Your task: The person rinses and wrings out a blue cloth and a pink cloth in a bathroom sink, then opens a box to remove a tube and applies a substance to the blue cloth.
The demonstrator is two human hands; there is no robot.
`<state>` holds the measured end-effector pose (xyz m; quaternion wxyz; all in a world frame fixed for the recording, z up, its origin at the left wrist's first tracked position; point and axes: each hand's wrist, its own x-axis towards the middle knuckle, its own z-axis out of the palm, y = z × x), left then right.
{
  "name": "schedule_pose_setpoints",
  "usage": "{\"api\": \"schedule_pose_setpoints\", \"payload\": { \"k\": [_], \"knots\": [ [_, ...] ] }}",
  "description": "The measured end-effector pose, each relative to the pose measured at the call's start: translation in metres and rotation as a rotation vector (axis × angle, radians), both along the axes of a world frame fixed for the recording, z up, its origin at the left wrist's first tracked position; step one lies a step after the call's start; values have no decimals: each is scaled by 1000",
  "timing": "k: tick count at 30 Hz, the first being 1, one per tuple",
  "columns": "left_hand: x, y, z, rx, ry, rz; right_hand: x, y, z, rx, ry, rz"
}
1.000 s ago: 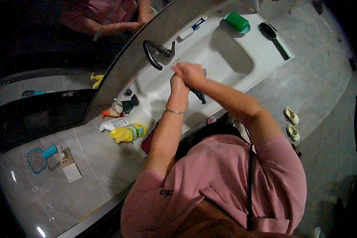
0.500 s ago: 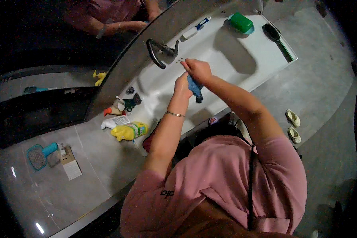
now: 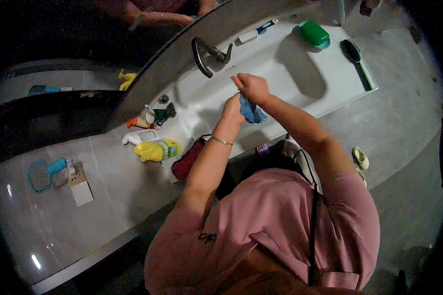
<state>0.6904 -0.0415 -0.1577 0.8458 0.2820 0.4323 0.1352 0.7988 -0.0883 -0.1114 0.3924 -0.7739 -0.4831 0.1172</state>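
Over the long white sink (image 3: 204, 101), my two hands grip a wet-looking blue cloth (image 3: 252, 112). My left hand (image 3: 233, 108) is closed round one side of it, with a thin bracelet on that wrist. Just above and to the right, my right hand (image 3: 253, 89) is a fist against the left one, also closed on the cloth. The cloth's lower part hangs loose below the fists, bunched and creased; the gripped part is hidden by the fingers. A dark curved faucet (image 3: 200, 56) stands to the left of the hands, behind the basin.
A green soap box (image 3: 315, 34), a black hairbrush (image 3: 350, 51) and a white scrub brush (image 3: 249, 36) lie on the sink's far part. At left are a yellow bottle (image 3: 157, 150), a white bottle (image 3: 141, 137), a dark red pouch (image 3: 188, 160) and a cardboard box (image 3: 80, 185).
The view has shifted, so the sink sits a little more to the right. The cloth's hanging end has spread wider and swung right. Both hands keep their hold.
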Motion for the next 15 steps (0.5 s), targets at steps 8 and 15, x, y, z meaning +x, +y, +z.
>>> {"api": "schedule_pose_setpoints", "payload": {
  "k": [8, 15],
  "knots": [
    [10, -14, 17, -78, -40, 108, 6, -7, -10, 73, 70, 151],
    [6, -5, 61, -212, -61, 7, 75, 2, -55, -128, 1542, 310]
  ]
}}
